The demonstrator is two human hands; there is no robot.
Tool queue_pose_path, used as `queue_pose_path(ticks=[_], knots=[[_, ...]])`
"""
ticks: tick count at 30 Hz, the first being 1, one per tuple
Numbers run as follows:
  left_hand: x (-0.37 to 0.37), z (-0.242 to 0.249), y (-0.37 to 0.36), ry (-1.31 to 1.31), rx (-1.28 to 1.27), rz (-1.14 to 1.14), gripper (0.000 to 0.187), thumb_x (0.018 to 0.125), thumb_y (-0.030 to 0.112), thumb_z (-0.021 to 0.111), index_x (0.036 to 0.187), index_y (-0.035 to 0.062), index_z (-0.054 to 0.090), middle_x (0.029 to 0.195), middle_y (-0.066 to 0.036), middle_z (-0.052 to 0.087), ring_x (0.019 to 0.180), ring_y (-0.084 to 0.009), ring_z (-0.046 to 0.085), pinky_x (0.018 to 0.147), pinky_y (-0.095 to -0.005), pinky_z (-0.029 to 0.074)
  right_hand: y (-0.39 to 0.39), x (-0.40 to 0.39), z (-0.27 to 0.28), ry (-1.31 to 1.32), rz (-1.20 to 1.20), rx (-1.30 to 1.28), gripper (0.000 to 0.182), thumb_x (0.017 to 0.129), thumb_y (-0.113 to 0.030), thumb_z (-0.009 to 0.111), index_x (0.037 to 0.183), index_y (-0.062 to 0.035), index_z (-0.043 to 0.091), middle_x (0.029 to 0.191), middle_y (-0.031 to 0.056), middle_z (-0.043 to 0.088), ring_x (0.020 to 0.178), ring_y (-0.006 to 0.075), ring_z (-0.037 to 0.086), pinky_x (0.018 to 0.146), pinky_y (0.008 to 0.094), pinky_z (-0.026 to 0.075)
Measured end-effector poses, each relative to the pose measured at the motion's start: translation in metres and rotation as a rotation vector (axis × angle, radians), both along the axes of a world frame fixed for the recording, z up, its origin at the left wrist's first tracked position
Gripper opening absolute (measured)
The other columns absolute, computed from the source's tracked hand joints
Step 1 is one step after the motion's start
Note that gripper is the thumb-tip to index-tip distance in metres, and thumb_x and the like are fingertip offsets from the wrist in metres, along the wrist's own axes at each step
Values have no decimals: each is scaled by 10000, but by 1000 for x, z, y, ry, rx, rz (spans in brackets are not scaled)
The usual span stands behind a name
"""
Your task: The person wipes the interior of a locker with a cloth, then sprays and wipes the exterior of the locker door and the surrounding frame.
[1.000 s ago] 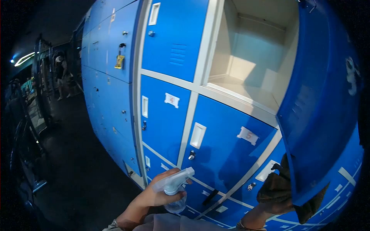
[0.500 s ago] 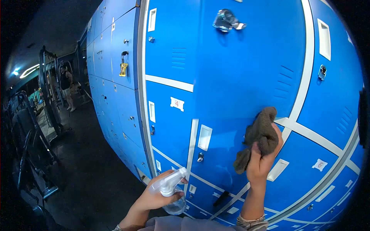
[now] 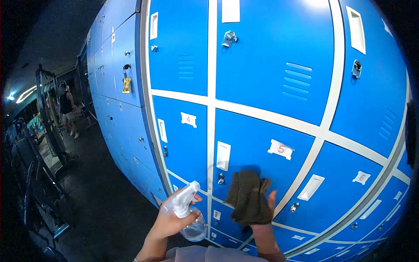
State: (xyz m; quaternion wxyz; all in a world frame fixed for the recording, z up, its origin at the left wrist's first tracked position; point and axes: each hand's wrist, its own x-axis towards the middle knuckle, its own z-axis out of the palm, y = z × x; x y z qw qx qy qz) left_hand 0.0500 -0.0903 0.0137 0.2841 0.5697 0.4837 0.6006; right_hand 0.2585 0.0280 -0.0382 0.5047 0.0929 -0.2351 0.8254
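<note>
My left hand (image 3: 168, 222) is wrapped round a clear spray bottle (image 3: 194, 227) with a white trigger head, low in front of the lockers. My right hand (image 3: 267, 218) holds a bunched dark brown cloth (image 3: 248, 196), which covers most of the fingers. The cloth is at the lower part of the blue locker door marked 5 (image 3: 257, 135), right of its metal lock (image 3: 221, 178) and below its number label (image 3: 280, 149). Whether it presses on the door is hard to tell.
Blue lockers with white frames (image 3: 270, 115) fill the front and right. Paler lockers (image 3: 124, 144) stand at the left, one with a yellow tag (image 3: 126, 85) hanging from its lock. Gym machines (image 3: 48, 113) and a person (image 3: 67, 109) are at the far left, beyond a dark floor (image 3: 96, 187).
The door above number 5 now lies flat in its frame, no longer swung out. My right hand and the cloth have moved left and down, uncovering label 5.
</note>
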Motion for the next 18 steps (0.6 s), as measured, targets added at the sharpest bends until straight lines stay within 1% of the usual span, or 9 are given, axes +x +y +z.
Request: queue_pose_path(ticks=[2, 5, 8, 11, 13, 14, 18], knots=[[-1, 4, 4, 2, 24, 7, 536, 709, -24, 712, 1219, 1, 550, 1037, -59, 633, 967, -137, 568, 837, -288, 456, 2, 5, -40, -217, -98, 5, 527, 882, -264, 505, 1336, -4, 441, 1308, 191, 524, 1151, 343, 549, 1011, 486, 422], [3, 15, 10, 4, 76, 2, 540, 706, -15, 709, 1221, -1, 548, 1034, -62, 629, 977, -142, 568, 847, -296, 455, 3, 16, -70, -381, -141, -97, 537, 792, -180, 464, 1299, -2, 485, 1291, 193, 538, 1146, 360, 544, 1015, 508, 409], [7, 32, 17, 46, 120, -17, 542, 707, -17, 704, 1225, -3, 545, 1036, -65, 624, 989, -150, 573, 852, -297, 454, 2, 25, -76, -8, 30, -154, 557, 744, -168, 450, 1272, -1, 510, 1278, 191, 547, 1141, 366, 542, 1011, 504, 413], [10, 49, 31, 66, 189, -83, 559, 712, -26, 695, 1247, -3, 531, 1055, -59, 616, 1001, -145, 562, 859, -287, 447, -11, 27, -62, -17, -135, -364, 590, 693, -186, 474, 1243, 25, 501, 1201, 212, 571, 1049, 386, 583, 904, 530, 486], [14, 62, 39, 74, 222, -123, 572, 720, -26, 688, 1267, -1, 520, 1065, -53, 614, 1010, -138, 555, 862, -282, 442, -12, 31, -69, -85, -138, -360, 581, 703, -193, 475, 1240, 27, 501, 1198, 215, 571, 1041, 388, 584, 899, 529, 487], [11, 63, 49, 122, 275, -140, 599, 731, -25, 667, 1303, 5, 494, 1085, -51, 608, 1015, -133, 550, 861, -280, 444, -13, 33, -73, -121, -141, -360, 576, 709, -197, 476, 1239, 28, 501, 1196, 216, 571, 1037, 389, 584, 897, 528, 487], [18, 97, 78, 161, 354, -158, 630, 720, -42, 639, 1325, 12, 475, 1098, -55, 597, 985, -136, 550, 853, -278, 444, -15, 43, -82, -228, -165, -345, 547, 732, -215, 477, 1223, 22, 514, 1176, 208, 580, 1018, 381, 590, 892, 515, 488]])
